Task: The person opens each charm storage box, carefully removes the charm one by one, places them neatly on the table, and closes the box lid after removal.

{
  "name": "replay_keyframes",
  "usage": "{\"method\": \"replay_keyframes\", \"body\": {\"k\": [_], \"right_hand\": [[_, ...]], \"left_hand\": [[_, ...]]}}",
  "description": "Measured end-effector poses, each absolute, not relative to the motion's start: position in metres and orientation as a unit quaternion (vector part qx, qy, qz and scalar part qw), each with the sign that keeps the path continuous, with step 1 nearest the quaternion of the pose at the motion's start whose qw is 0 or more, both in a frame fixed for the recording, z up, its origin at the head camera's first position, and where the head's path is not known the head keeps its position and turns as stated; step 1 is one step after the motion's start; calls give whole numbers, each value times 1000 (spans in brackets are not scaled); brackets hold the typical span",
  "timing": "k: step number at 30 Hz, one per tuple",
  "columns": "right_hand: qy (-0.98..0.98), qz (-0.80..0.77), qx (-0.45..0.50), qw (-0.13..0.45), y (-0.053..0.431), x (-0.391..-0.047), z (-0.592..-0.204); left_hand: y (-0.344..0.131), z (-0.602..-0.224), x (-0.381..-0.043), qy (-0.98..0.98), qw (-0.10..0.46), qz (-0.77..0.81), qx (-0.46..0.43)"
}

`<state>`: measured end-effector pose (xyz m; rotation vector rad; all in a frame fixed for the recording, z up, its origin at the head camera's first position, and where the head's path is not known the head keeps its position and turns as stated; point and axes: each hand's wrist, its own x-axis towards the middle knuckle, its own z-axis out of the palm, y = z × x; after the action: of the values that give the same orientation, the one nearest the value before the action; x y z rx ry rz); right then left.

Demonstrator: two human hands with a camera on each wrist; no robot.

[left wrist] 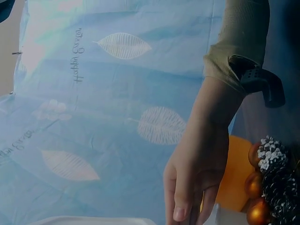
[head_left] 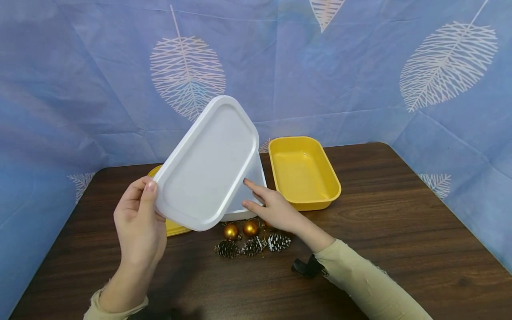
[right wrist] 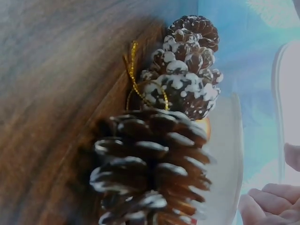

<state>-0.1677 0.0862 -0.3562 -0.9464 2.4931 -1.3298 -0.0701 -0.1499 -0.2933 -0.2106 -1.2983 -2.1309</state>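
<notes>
My left hand (head_left: pixel 140 218) holds a white rectangular lid (head_left: pixel 210 164) by its lower left edge, thumb on the near face. The lid is tilted up in the air, its raised rim showing. Fingers of my right hand (head_left: pixel 276 209) reach out at the lid's lower right side, in front of a white container (head_left: pixel 248 191) that the lid partly hides. In the left wrist view the right hand (left wrist: pixel 197 164) points down toward the lid's edge (left wrist: pixel 93 220). The right wrist view catches part of the right hand (right wrist: pixel 269 206) at its lower right corner.
Several pine cones (head_left: pixel 252 246) with white tips and gold balls (head_left: pixel 250 228) lie before the white container. To the right stands a yellow container (head_left: pixel 306 171). A yellow lid (head_left: pixel 176 229) shows at the left, mostly hidden. A blue leaf-print cloth (head_left: pixel 280 75) hangs behind the table (head_left: pixel 400 213).
</notes>
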Motion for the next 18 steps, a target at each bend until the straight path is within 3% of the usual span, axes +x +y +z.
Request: {"method": "replay_keyframes", "body": {"k": [18], "right_hand": [[775,-546,-308,82,88,-166,-354]], "left_hand": [[-142,-299,-79,-461,307,-831,-50]]}}
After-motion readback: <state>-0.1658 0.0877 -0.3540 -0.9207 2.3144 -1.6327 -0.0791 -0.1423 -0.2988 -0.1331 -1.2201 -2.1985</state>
